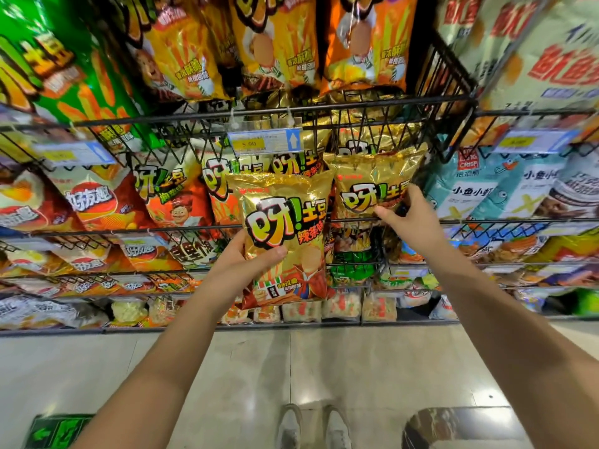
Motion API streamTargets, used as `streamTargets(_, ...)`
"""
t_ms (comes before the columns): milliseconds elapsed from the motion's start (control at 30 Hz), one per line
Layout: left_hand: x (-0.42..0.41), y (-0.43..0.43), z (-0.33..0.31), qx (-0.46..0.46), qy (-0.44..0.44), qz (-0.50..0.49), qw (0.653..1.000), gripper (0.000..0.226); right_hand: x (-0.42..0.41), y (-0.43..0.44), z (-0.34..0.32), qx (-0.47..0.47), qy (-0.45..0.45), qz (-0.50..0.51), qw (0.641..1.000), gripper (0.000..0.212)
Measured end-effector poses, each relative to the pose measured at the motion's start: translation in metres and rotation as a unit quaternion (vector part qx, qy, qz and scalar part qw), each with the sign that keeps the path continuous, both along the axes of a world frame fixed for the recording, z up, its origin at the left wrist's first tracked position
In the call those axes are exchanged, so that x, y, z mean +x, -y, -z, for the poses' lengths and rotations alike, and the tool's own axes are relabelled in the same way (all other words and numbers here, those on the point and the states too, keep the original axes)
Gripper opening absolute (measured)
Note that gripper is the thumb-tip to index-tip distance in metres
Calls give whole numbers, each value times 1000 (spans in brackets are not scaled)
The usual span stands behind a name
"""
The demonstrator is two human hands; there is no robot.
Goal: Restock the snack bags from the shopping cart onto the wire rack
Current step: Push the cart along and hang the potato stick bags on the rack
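Left grip (249, 259) clamps 1 crinkly gold-foil bag (285, 222). Right grip (410, 210) pinches a second bag (369, 186) on the wire rack (356, 109).

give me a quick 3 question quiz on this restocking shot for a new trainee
1. True or false: the left grip holds one gold snack bag, and the right grip holds a second gold bag.
2. The second gold bag is: A) on the floor, B) up at the wire rack among matching gold bags, C) lying in a cart.
3. What price can you read on the price tag above the two held bags?

Key: 1 true; 2 B; 3 5.90
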State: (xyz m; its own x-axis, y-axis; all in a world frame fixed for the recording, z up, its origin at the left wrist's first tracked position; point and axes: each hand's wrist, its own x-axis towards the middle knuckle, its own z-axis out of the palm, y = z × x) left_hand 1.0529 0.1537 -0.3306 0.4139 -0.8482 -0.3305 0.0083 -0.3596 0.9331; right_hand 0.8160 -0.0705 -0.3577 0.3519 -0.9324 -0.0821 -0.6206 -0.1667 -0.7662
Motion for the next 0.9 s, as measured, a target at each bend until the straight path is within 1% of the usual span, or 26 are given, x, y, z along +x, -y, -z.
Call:
streamTargets(67, -2, 2, -6, -1, 17, 13, 1000, 89, -2, -12, -2, -2, 32, 21, 999, 84)
streamTargets(133, -3, 4, -12, -3, 33, 23, 999, 96, -6, -24, -4, 0, 60, 46, 997, 80)
streamTargets(167, -3, 5, -14, -8, 37, 29, 999, 98, -8, -31, -6, -8, 72, 54, 996, 73)
streamTargets(233, -3, 5, -20, -15, 46, 37, 998, 97, -11, -48, -11, -24, 94, 43, 994, 50)
streamTargets(267, -2, 5, -22, -20, 49, 38, 998, 94, -11, -57, -17, -19, 104, 24, 994, 39)
streamTargets(300, 1, 7, -22, -29, 51, 38, 998, 88, -10, -67, -24, -4, 114, -5, 993, 34)
streamTargets(333, 2, 7, -22, -34, 52, 37, 997, 79, -7, -76, -33, 19, 122, -44, 991, 39)
streamTargets(367, 2, 8, -27, -40, 56, 38, 997, 75, -3, -83, -43, 45, 131, -81, 987, 50)
streamTargets(433, 4, 10, -33, -50, 66, 43, 996, 91, 9, -93, -60, 67, 131, -142, 979, 73)
streamTargets(467, 5, 12, -36, -48, 75, 47, 995, 97, 16, -97, -68, 65, 125, -161, 977, 79)
streamTargets(500, 6, 14, -39, -51, 88, 50, 994, 94, 22, -99, -73, 61, 121, -168, 976, 80)
streamTargets(567, 8, 18, -44, -59, 101, 63, 991, 75, 34, -101, -80, 42, 113, -159, 980, 72)
streamTargets(600, 8, 21, -45, -67, 107, 63, 990, 72, 38, -102, -84, 25, 114, -152, 981, 65)
streamTargets(667, 10, 27, -48, -81, 139, 56, 985, 73, 46, -102, -85, -2, 125, -134, 983, 53)
streamTargets(767, 14, 32, -41, -93, 220, 31, 971, 67, 59, -99, -75, -14, 131, -95, 987, 48)
streamTargets(833, 15, 31, -31, -90, 267, 9, 959, 70, 65, -98, -66, -32, 123, -67, 990, 47)
streamTargets(867, 16, 30, -25, -96, 280, 5, 955, 73, 67, -98, -63, -38, 122, -57, 990, 45)
streamTargets(900, 16, 30, -21, -102, 285, 2, 953, 69, 70, -99, -60, -37, 129, -52, 990, 43)
